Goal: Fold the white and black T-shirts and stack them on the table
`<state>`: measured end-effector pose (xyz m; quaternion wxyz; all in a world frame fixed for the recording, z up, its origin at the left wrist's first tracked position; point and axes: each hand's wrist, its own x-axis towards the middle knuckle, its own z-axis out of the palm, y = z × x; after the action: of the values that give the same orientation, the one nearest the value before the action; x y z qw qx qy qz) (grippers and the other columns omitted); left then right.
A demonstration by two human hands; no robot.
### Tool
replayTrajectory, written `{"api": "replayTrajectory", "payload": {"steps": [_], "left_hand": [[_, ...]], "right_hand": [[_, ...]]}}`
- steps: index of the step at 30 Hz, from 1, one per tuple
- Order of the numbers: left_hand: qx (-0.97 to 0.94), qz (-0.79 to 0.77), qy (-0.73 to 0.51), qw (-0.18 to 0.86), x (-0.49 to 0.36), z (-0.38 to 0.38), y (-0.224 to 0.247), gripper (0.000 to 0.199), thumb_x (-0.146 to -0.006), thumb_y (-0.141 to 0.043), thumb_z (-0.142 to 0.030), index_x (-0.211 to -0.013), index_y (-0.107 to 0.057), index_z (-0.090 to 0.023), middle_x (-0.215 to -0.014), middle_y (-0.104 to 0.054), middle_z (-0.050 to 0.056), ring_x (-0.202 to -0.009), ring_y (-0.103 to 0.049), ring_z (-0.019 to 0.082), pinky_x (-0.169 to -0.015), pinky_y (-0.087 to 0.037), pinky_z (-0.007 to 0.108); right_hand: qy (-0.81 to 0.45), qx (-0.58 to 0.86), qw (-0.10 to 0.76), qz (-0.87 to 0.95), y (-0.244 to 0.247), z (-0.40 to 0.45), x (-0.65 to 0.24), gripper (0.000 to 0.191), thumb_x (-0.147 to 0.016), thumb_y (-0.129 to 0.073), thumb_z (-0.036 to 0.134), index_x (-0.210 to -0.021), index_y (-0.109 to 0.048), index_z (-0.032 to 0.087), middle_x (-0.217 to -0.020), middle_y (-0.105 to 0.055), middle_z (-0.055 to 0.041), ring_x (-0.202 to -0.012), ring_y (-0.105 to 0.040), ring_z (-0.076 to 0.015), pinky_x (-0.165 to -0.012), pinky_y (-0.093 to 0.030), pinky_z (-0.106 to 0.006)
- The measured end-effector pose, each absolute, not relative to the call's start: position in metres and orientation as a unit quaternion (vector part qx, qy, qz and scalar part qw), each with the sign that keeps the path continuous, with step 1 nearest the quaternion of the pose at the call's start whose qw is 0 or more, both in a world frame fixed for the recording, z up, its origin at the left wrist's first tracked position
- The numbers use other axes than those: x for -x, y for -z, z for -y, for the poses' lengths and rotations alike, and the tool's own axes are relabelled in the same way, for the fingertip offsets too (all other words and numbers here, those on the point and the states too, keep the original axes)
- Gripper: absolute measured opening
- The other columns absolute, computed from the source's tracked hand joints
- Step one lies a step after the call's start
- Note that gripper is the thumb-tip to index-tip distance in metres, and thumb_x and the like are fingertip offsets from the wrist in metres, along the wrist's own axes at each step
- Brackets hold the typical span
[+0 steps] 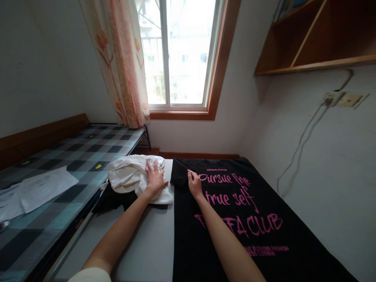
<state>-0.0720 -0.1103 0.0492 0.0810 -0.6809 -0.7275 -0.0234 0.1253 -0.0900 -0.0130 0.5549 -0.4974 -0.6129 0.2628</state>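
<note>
The left hand [155,177] is resting, fingers spread, on white cloth [125,175] near the counter's [147,239] far-left corner. The right hand [194,185] is pinching the sleeve [179,173] of the black shirt [239,207] lying along the right edge.

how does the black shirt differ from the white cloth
The black shirt is spread mostly flat; the white cloth is bunched up. The shirt bears pink lettering; the cloth shows none. The right hand pinches the shirt's sleeve; the left hand rests on the cloth. Both are fabric.
</note>
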Motion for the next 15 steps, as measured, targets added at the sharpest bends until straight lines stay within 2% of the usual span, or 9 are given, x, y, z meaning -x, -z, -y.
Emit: {"api": "replayTrajectory", "payload": {"steps": [3, 6, 8, 11, 15], "left_hand": [[0.669, 0.737, 0.023, 0.094, 0.076, 0.107, -0.049, 0.056, -0.066, -0.071, -0.043, -0.117, -0.066, -0.021, -0.149, -0.032, 0.018, -0.133, -0.020, 0.053, -0.102, -0.015, 0.063], [0.671, 0.733, 0.033, 0.105, 0.083, 0.105, -0.050, 0.045, -0.072, -0.064, -0.028, -0.117, -0.065, -0.021, -0.134, -0.047, 0.020, -0.121, -0.040, 0.045, -0.096, -0.029, 0.056], [0.672, 0.732, 0.048, 0.104, 0.088, 0.103, -0.053, 0.042, -0.076, -0.057, -0.022, -0.117, -0.063, -0.021, -0.124, -0.053, 0.019, -0.113, -0.048, 0.039, -0.092, -0.034, 0.051], [0.660, 0.742, 0.086, 0.077, 0.099, 0.101, -0.064, 0.036, -0.079, -0.051, -0.019, -0.114, -0.062, -0.020, -0.109, -0.060, 0.016, -0.101, -0.055, 0.031, -0.085, -0.040, 0.040], [0.636, 0.742, 0.208, 0.045, 0.120, 0.101, -0.087, 0.022, -0.077, -0.052, -0.022, -0.096, -0.061, -0.021, -0.091, -0.063, 0.008, -0.085, -0.059, 0.023, -0.071, -0.040, 0.029]], "right_hand": [[-0.256, 0.495, 0.553, 0.619, 0.013, 0.090, -0.125, 0.044, -0.091, -0.041, 0.044, -0.108, -0.069, 0.014, -0.110, -0.068, -0.0149, -0.106, -0.062, -0.0239, -0.097, -0.045, -0.040], [-0.251, 0.495, 0.547, 0.626, 0.014, 0.090, -0.125, 0.044, -0.091, -0.041, 0.043, -0.109, -0.068, 0.014, -0.110, -0.068, -0.0149, -0.105, -0.062, -0.0236, -0.096, -0.045, -0.040], [-0.252, 0.496, 0.543, 0.629, 0.014, 0.090, -0.124, 0.043, -0.091, -0.041, 0.042, -0.110, -0.068, 0.014, -0.110, -0.068, -0.0148, -0.105, -0.062, -0.0235, -0.096, -0.046, -0.040], [-0.247, 0.496, 0.543, 0.632, 0.014, 0.089, -0.124, 0.043, -0.091, -0.041, 0.042, -0.110, -0.067, 0.014, -0.109, -0.067, -0.0145, -0.103, -0.062, -0.0236, -0.094, -0.046, -0.040], [-0.232, 0.493, 0.542, 0.640, 0.013, 0.090, -0.123, 0.041, -0.091, -0.042, 0.041, -0.112, -0.066, 0.014, -0.108, -0.066, -0.0138, -0.101, -0.062, -0.0232, -0.091, -0.047, -0.039]]}}
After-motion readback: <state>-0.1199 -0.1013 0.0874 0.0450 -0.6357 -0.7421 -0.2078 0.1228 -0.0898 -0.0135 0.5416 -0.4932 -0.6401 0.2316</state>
